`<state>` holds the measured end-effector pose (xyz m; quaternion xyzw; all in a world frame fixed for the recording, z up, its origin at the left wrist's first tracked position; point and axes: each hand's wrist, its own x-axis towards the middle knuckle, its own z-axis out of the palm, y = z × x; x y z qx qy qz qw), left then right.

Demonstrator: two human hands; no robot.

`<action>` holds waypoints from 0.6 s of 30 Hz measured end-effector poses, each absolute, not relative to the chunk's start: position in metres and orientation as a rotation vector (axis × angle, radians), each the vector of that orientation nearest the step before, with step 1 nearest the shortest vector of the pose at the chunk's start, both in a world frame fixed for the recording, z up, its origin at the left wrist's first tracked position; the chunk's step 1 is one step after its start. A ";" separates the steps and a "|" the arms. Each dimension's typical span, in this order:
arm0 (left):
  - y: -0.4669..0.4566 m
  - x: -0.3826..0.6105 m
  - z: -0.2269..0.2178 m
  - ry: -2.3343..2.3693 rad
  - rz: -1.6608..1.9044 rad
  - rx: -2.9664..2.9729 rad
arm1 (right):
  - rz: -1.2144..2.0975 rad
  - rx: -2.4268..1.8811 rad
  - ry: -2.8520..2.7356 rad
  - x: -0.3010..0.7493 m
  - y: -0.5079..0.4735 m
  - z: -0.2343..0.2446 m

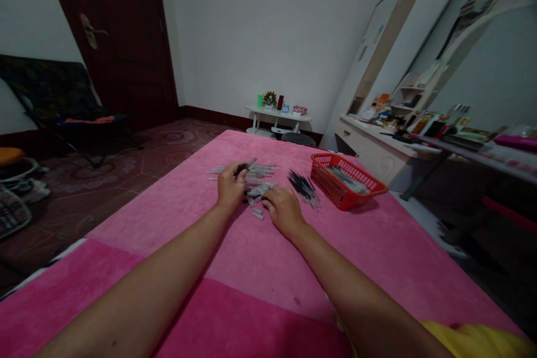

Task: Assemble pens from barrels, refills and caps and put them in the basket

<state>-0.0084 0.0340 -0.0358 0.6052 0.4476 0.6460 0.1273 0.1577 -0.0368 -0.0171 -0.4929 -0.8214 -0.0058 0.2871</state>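
My left hand (230, 185) is closed around a slim grey pen barrel (251, 163), whose end sticks up past the fingertips. Under and behind it, a heap of similar grey barrels (262, 170) lies across the pink cover. My right hand (286, 210) has its fingers curled down at a small pile of pale pen caps (263, 188); what its fingertips hold is hidden. A few loose caps (257, 213) lie between the hands. To the right is a bundle of thin, dark-tipped pen refills (302, 187).
A red plastic basket (342, 201) holding grey pen-like pieces stands right of the refills. The pink cover (251, 268) spreads over the work surface. Beyond its far edge stands a low white table (277, 114); a cluttered dresser (369, 142) is at the right.
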 end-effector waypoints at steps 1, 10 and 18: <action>0.033 -0.009 -0.035 1.302 1.866 1.816 | 0.136 -1.305 -2.059 0.160 -0.035 -0.018; 0.016 -0.001 -0.026 1.151 1.614 2.356 | 1.238 -0.999 -1.001 0.194 -0.027 -0.014; 0.009 0.002 -0.022 1.039 1.460 2.540 | 1.244 -0.990 -0.966 0.192 -0.029 -0.008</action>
